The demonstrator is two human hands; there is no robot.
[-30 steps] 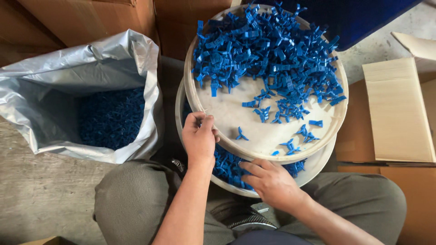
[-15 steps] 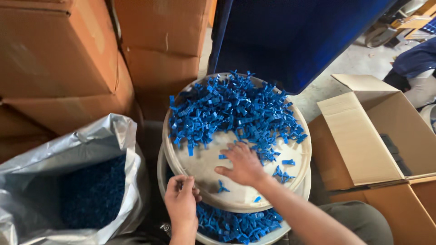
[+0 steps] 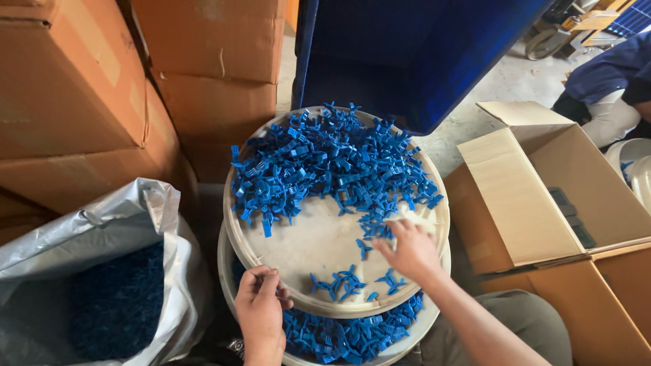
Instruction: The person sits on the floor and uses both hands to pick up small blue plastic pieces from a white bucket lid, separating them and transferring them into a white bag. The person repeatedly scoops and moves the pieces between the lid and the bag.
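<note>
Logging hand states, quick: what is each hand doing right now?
Left hand: fingers curled at the near rim of the round tray; any contents hidden.
Right hand: on the blue plastic pieces, fingers bent; a held piece cannot be told.

Brightness: even, soft daylight, no hard glare.
Source: it seems to come from the upper right, beyond the blue bin (image 3: 413, 54), where the concrete floor (image 3: 502, 88) looks palest.
Shadows: deep dark inside the silver bag (image 3: 102, 230), left of the round tray (image 3: 305, 251).
Sheen: mild shine on the bag's folded rim.
Sharpness: the blue pieces (image 3: 325, 163) on the tray are crisp; the right hand (image 3: 407, 247) is slightly smeared.
Edges: the cardboard boxes (image 3: 74, 88) left of the tray lean outward.
</note>
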